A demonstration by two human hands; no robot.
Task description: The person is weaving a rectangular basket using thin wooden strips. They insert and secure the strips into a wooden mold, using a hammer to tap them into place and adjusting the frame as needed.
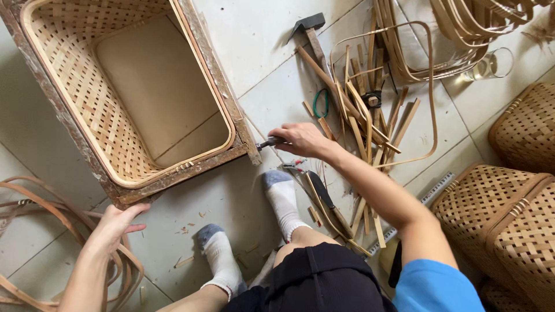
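— What's in front of you, biggest thing first?

— The big woven basket (pixel 98 98) in its wooden frame (pixel 173 176), lying on the tiled floor (pixel 254 52) with its mouth facing me. It sits up and to the left of my knees, between my two hands. My left hand (pixel 115 225) is at the frame's near corner, fingertips touching the wood, fingers loosely spread and holding nothing. My right hand (pixel 300 138) is just beside the frame's right corner, closed around a small dark-handled tool (pixel 269 142) whose tip points at that corner.

— How many baskets in all?

— One in the frame, and at least two finished ones (pixel 509 214) stacked at my right, with another (pixel 529 124) behind them at the edge. So four that I can count.

— And the loose stuff?

— One hammer (pixel 309 29) at the top, head away from me. One green rubber band (pixel 321 104). One knife (pixel 324 193) by my right foot. One glass (pixel 491 65) near the bent hoops (pixel 439 40) at the upper right. The bamboo strips (pixel 358 115) are too many and too tangled to count. A coil of long strips (pixel 34 202) lies at my left.

— How are your arms set?

— Left arm reaches forward from the bottom edge, wrist straight. Right arm crosses in from the lower right, elbow bent, forearm over the strips, knuckles up. Both feet, two white socks (pixel 283 199), are planted between my arms.
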